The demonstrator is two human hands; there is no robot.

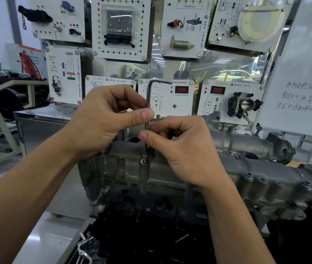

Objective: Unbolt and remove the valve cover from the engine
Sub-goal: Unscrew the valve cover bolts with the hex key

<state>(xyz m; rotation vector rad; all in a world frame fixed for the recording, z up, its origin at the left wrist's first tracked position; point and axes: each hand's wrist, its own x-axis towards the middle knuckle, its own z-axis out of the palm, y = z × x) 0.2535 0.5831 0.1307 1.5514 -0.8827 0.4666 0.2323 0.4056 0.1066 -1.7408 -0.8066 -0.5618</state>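
Observation:
A grey cast-metal valve cover [246, 168] lies across the top of the engine in the middle of the view. An L-shaped hex key [148, 96] stands upright, its short arm pointing right at the top and its tip in a bolt [145, 160] on the cover's near left edge. My left hand [105, 119] pinches the key's long shaft between thumb and fingers. Just below it, my right hand [181, 147] grips the same shaft with thumb and forefinger. Several other bolts [248, 176] sit in the cover along its right side.
Behind the engine hang white training panels with car parts, one carrying a throttle body [243, 105]. A whiteboard [303, 88] with handwriting leans at the right. A metal cabinet [42, 126] stands behind on the left, and a tray of tools [86, 248] lies at the bottom.

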